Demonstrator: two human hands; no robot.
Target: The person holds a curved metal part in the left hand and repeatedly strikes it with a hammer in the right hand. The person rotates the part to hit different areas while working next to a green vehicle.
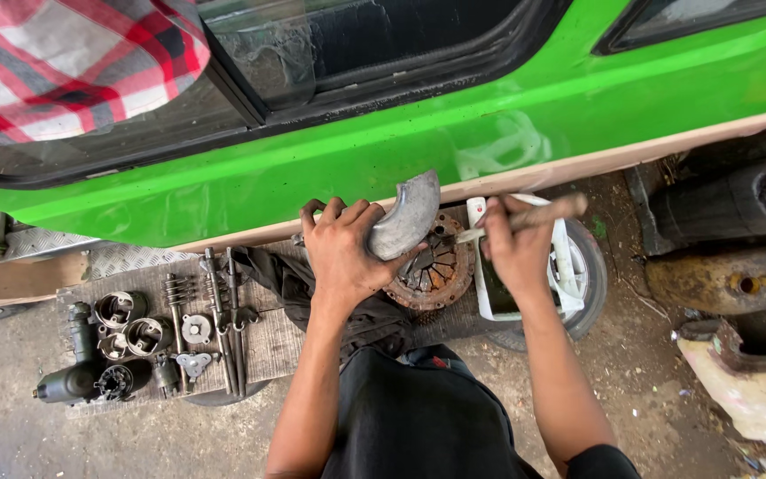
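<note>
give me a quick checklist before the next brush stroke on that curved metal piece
1. Left hand grips the curved grey metal piece: ok.
2. Right hand holds the brush by its handle: ok.
3. Brush bristles touching the piece: cannot tell, the end is blurred.
4. White container sits beneath the right hand, within reach: ok.
5. Rusty clutch plate lies directly under the piece, apart from it: ok.
6. Small engine parts laid out on the board to the left, away from both hands: ok.
</note>
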